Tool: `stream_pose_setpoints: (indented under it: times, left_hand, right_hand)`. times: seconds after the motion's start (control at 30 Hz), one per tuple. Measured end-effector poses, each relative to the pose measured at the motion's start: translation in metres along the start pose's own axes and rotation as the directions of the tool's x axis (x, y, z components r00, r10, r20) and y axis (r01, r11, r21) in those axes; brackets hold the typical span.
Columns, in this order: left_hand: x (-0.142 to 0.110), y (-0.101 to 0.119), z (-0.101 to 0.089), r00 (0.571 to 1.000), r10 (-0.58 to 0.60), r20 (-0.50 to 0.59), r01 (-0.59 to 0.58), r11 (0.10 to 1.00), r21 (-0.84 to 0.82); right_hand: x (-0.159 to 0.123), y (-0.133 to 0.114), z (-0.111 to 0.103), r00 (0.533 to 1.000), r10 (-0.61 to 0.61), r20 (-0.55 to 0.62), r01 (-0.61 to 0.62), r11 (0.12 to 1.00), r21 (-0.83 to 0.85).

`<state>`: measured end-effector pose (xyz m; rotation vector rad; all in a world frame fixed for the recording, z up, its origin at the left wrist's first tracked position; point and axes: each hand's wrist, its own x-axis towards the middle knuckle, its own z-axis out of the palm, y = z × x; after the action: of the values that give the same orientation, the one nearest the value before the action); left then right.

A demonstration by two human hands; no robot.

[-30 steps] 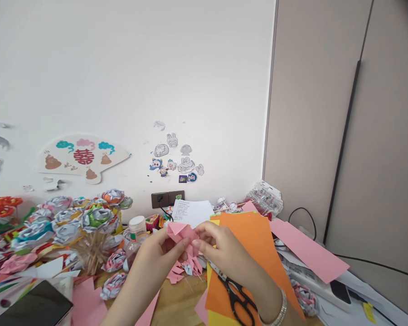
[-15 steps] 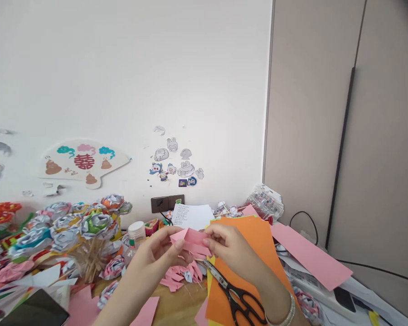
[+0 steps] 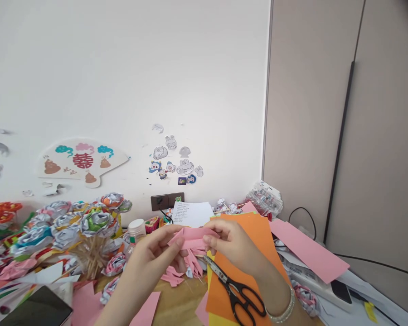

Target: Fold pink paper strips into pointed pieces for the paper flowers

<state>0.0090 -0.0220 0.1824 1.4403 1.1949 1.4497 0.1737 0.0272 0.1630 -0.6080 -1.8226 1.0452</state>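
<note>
A small folded piece of pink paper (image 3: 194, 237) is held up over the table between both hands. My left hand (image 3: 163, 249) pinches its left end, thumb in front and fingers behind. At the other end my right hand (image 3: 226, 240) grips it the same way, thumb on the near face. A crease runs along the paper's length. Below the hands lie pink paper scraps (image 3: 192, 262). Black-handled scissors (image 3: 236, 290) rest on orange paper sheets (image 3: 248, 235), under the right forearm.
Paper flowers on sticks (image 3: 95, 226) crowd the left side, near a white-capped bottle (image 3: 136, 231). A dark phone (image 3: 37, 308) lies at front left. A pink strip (image 3: 313, 249) rests on the right, and a handwritten sheet (image 3: 192, 213) lies at the back.
The pink paper's raised peaked fold has been laid out into a flatter, longer strip. Both thumbs now press on its near face. The view has shifted slightly.
</note>
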Motion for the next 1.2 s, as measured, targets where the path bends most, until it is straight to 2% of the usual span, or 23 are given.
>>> stream_pose_setpoints:
  times: [0.13, 0.37, 0.47, 0.6, 0.73, 1.0, 1.1, 1.2]
  left_hand:
    - [-0.004, 0.004, 0.000, 0.998, -0.040, -0.043, 0.036, 0.996, -0.078]
    - [0.004, -0.008, -0.003, 0.996, -0.086, 0.000, 0.083, 0.958, -0.274]
    - [0.006, -0.011, -0.004, 0.997, -0.062, 0.036, 0.070, 0.949, -0.308]
    - [0.004, -0.006, -0.004, 0.997, -0.010, 0.078, 0.026, 0.978, -0.206]
    - [0.004, -0.002, -0.003, 0.994, -0.034, 0.105, 0.047, 0.991, -0.123]
    - [0.011, -0.014, -0.007, 0.996, -0.028, 0.088, 0.050, 0.966, -0.255]
    - [0.009, -0.012, -0.009, 0.992, -0.010, 0.125, 0.033, 0.983, -0.182]
    - [0.005, -0.007, -0.005, 0.996, 0.003, 0.092, 0.004, 0.997, -0.074]
  right_hand:
    - [0.001, 0.000, -0.002, 0.995, -0.028, 0.091, 0.015, 0.990, 0.138]
    - [0.000, 0.005, 0.001, 0.999, -0.033, 0.006, 0.031, 0.983, 0.181]
    - [-0.001, 0.005, 0.002, 0.997, -0.067, 0.040, 0.058, 0.978, 0.200]
    - [-0.002, 0.002, 0.000, 0.996, -0.080, 0.050, 0.071, 0.982, 0.174]
    - [-0.001, 0.002, -0.003, 0.999, -0.041, 0.034, 0.035, 0.985, 0.169]
    - [0.000, 0.006, -0.003, 0.998, -0.054, 0.031, 0.046, 0.978, 0.201]
    - [-0.001, 0.007, -0.002, 0.998, -0.051, -0.029, 0.054, 0.991, 0.124]
    - [-0.001, 0.007, -0.001, 0.991, -0.109, -0.073, 0.106, 0.994, -0.041]
